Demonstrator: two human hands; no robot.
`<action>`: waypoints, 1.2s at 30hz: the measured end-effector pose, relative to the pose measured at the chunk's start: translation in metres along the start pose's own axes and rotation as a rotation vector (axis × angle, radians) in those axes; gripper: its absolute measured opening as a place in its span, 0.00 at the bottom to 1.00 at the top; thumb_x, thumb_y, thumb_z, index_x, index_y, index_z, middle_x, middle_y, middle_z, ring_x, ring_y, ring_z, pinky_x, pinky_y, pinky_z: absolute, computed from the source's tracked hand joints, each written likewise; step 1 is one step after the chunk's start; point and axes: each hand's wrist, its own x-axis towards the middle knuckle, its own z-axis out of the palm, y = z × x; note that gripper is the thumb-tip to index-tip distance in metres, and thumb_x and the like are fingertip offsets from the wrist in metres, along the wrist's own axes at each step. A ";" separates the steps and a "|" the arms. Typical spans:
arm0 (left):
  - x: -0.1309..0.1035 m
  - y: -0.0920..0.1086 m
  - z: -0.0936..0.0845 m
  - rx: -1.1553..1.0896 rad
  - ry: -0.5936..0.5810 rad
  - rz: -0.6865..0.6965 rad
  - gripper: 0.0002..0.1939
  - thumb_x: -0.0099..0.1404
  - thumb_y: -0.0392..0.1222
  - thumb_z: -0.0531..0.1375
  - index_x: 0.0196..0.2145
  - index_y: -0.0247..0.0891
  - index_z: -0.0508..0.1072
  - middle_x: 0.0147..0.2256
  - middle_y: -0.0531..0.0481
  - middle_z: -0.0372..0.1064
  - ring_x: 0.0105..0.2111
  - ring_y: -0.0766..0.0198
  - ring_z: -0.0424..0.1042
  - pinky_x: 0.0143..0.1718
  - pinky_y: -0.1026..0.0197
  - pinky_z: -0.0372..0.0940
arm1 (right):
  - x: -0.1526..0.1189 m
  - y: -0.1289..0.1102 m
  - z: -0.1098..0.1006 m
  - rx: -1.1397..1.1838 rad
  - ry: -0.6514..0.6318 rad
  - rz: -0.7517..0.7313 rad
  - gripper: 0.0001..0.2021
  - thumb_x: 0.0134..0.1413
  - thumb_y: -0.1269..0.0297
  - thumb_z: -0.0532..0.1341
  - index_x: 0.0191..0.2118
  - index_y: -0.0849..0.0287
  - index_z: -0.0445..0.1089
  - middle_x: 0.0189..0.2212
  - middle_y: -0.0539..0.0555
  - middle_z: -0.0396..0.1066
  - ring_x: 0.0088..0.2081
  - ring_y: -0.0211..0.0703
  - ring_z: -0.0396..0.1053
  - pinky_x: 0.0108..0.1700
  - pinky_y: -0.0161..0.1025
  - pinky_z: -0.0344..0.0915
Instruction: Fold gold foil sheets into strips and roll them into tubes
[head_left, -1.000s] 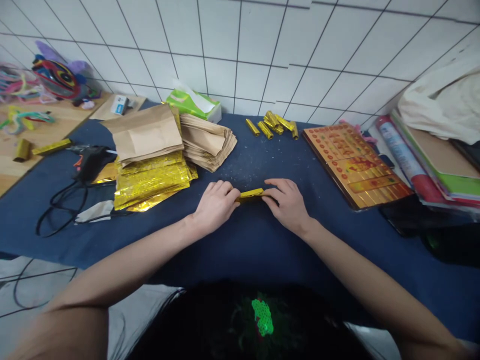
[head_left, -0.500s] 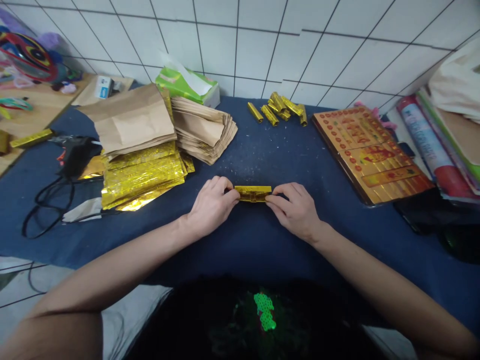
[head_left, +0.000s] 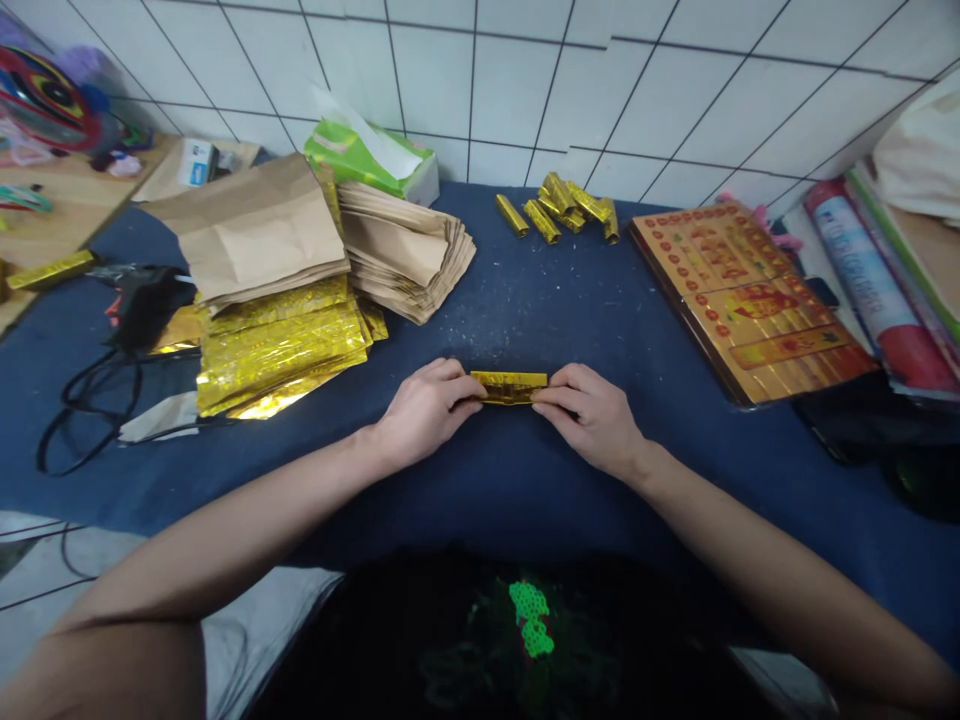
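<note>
A folded strip of shiny gold paper [head_left: 510, 386] lies crosswise between my hands, just above the blue tabletop. My left hand [head_left: 427, 410] pinches its left end between thumb and fingers. At the other end, my right hand [head_left: 589, 415] grips it the same way. The fingertips partly cover both ends of the strip. To the left lies a stack of gold foil sheets [head_left: 285, 345], partly under brown paper sheets [head_left: 262, 235]. Several finished-looking gold paper tubes [head_left: 559, 205] are piled near the wall.
A black glue gun [head_left: 146, 305] with a looped cord lies at the left. Behind the papers stands a green tissue box [head_left: 367, 160]. A flat orange-gold package [head_left: 750, 300] and a red-and-blue roll [head_left: 874, 290] lie at the right. The tiled wall [head_left: 517, 90] bounds the back.
Both hands keep hold of the gold paper strip, with only slight finger shifts. The view has moved a little; nothing else has visibly changed place.
</note>
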 end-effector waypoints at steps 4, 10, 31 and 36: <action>0.002 0.003 -0.001 -0.063 -0.017 -0.090 0.04 0.60 0.38 0.59 0.31 0.39 0.74 0.29 0.52 0.66 0.32 0.66 0.66 0.35 0.62 0.64 | 0.001 0.000 0.001 0.032 -0.019 0.057 0.08 0.55 0.67 0.56 0.31 0.59 0.73 0.29 0.53 0.68 0.31 0.39 0.66 0.35 0.39 0.66; 0.005 0.008 -0.001 -0.071 -0.011 -0.181 0.04 0.59 0.37 0.59 0.30 0.38 0.74 0.29 0.52 0.67 0.31 0.65 0.67 0.35 0.61 0.64 | 0.007 -0.003 -0.002 0.054 -0.106 0.199 0.09 0.55 0.65 0.55 0.28 0.58 0.71 0.29 0.51 0.68 0.33 0.39 0.67 0.37 0.39 0.65; 0.014 0.012 -0.001 0.304 -0.051 -0.290 0.11 0.61 0.45 0.56 0.24 0.37 0.69 0.26 0.50 0.67 0.28 0.62 0.67 0.31 0.59 0.60 | 0.024 -0.007 0.002 -0.191 -0.239 0.376 0.11 0.53 0.61 0.56 0.23 0.58 0.64 0.25 0.49 0.68 0.26 0.39 0.65 0.27 0.37 0.56; 0.014 0.011 -0.001 0.336 -0.064 -0.288 0.10 0.60 0.45 0.58 0.26 0.37 0.67 0.26 0.51 0.66 0.27 0.62 0.66 0.31 0.59 0.59 | 0.023 -0.008 0.003 -0.248 -0.219 0.401 0.14 0.52 0.58 0.57 0.21 0.58 0.60 0.22 0.48 0.66 0.23 0.38 0.64 0.24 0.36 0.53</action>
